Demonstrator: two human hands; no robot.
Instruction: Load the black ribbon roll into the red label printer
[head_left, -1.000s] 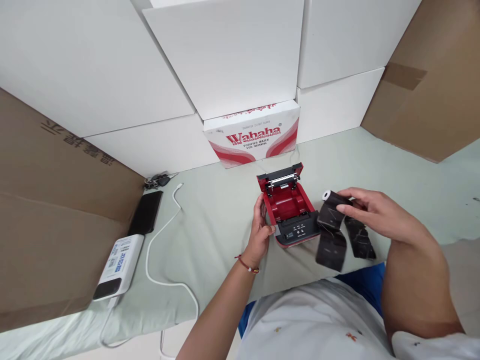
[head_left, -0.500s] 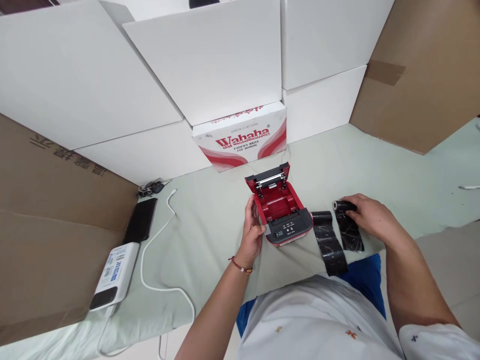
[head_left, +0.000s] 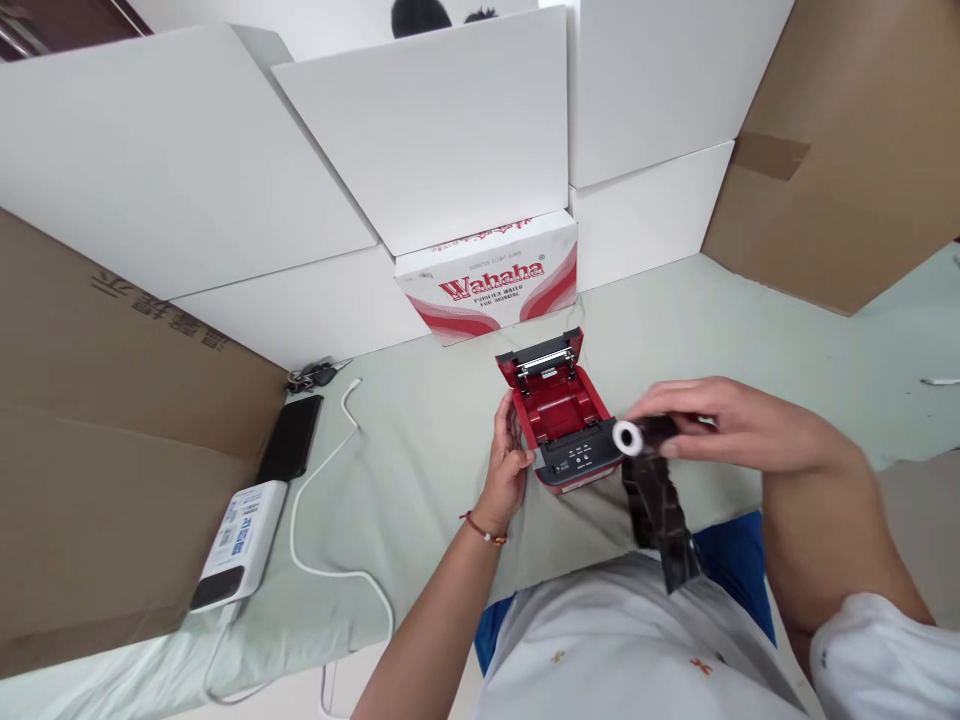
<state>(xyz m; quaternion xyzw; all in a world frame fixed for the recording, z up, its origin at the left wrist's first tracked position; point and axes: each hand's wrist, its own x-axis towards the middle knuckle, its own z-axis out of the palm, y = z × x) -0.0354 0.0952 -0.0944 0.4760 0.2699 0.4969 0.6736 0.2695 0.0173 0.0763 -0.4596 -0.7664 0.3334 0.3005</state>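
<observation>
A small red-and-black portable printer stands on the cloth with its lid swung up and its red roll bay exposed. My left hand grips the printer's left side, thumb on the front corner. Just right of the printer, my right hand pinches a black film roll raised off the cloth. The roll's white hollow core end faces left, toward the printer. Glossy black film hangs below it toward my lap. Any second roll beneath is hidden or blends in with this film.
A Wahaha carton and white boxes line the back. Brown cardboard stands at the left and right. On the left lie a power bank, a black phone-like slab and a white cable.
My right hand has lifted a black roll from the cloth and brought it left and up, close to the printer. The film now dangles. My left hand stays on the printer.
</observation>
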